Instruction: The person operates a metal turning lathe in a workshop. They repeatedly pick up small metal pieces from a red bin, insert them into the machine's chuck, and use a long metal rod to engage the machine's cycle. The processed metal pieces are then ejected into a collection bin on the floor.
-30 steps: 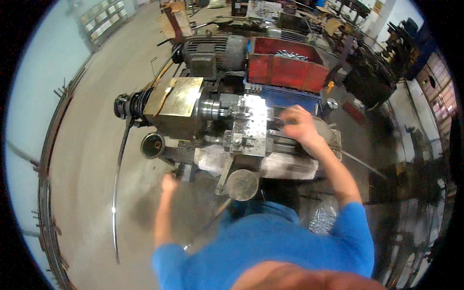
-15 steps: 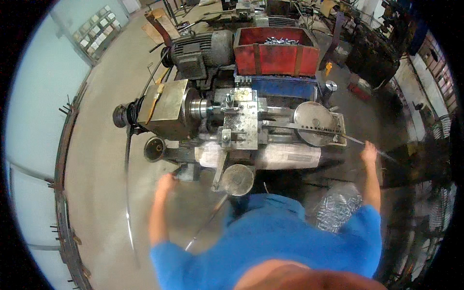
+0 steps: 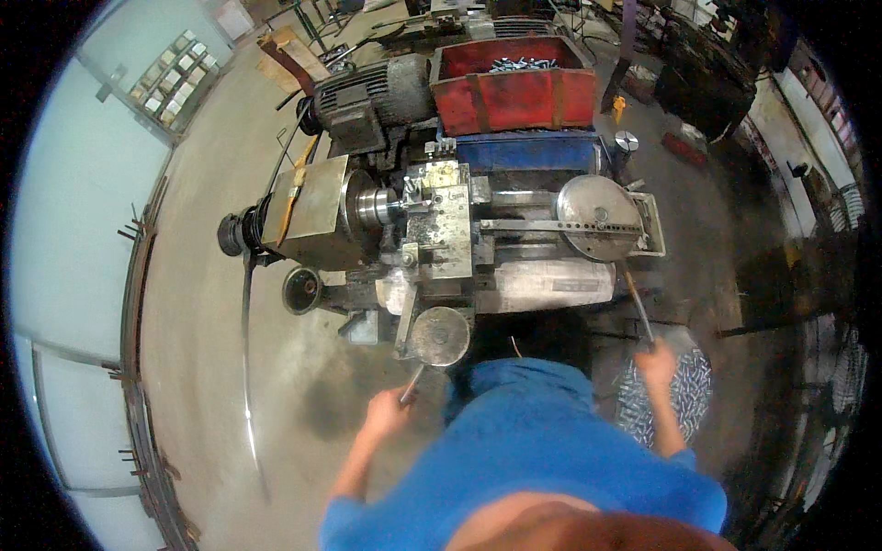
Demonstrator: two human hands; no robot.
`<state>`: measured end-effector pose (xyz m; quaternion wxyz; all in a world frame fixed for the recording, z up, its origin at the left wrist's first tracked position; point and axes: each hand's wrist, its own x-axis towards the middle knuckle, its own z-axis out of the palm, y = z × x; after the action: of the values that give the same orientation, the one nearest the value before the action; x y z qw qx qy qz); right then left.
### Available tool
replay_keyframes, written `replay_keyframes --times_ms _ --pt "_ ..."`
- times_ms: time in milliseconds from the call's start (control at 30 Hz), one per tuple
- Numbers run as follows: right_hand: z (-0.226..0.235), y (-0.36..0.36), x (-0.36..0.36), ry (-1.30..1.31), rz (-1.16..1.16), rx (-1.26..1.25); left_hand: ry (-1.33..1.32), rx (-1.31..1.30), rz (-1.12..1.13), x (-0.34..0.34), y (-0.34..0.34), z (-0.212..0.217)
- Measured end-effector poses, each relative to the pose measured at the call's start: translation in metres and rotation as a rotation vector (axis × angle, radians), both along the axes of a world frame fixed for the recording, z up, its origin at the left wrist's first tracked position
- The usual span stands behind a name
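Steel levers on this lathe [image 3: 441,230] are stiff and heavy: your left hand [image 3: 386,413] grips the near handle [image 3: 411,386], your right hand [image 3: 657,361] the long lever's [image 3: 638,308] end.

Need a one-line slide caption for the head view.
Person at a lathe: left hand grips a handwheel crank, right hand holds a long lever.

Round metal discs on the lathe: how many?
2: small round metal handwheel at front by left hand; large round metal disc at right, above right hand. Others may be hidden.
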<state>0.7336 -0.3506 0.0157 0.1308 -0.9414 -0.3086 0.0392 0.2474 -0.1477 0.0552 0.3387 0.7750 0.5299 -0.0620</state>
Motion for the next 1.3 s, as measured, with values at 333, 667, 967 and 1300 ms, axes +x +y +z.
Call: replay_keyframes --times_ms 333,667,967,1300 --pt "0.017 0.008 -0.028 0.123 -0.060 0.080 -0.087 0.019 0.017 -0.007 0.002 -0.011" --pt "0.018 0.059 0.164 -0.480 -0.039 -0.357 -0.069 -0.083 0.040 0.004 0.004 -0.005" --pt "-0.014 0.123 0.118 -0.442 0.051 0.116 -0.388 -0.307 0.264 -0.049 0.084 -0.041" --pt "-0.056 0.044 0.035 0.247 0.022 0.106 0.478 0.353 -0.117 -0.103 0.217 -0.161"
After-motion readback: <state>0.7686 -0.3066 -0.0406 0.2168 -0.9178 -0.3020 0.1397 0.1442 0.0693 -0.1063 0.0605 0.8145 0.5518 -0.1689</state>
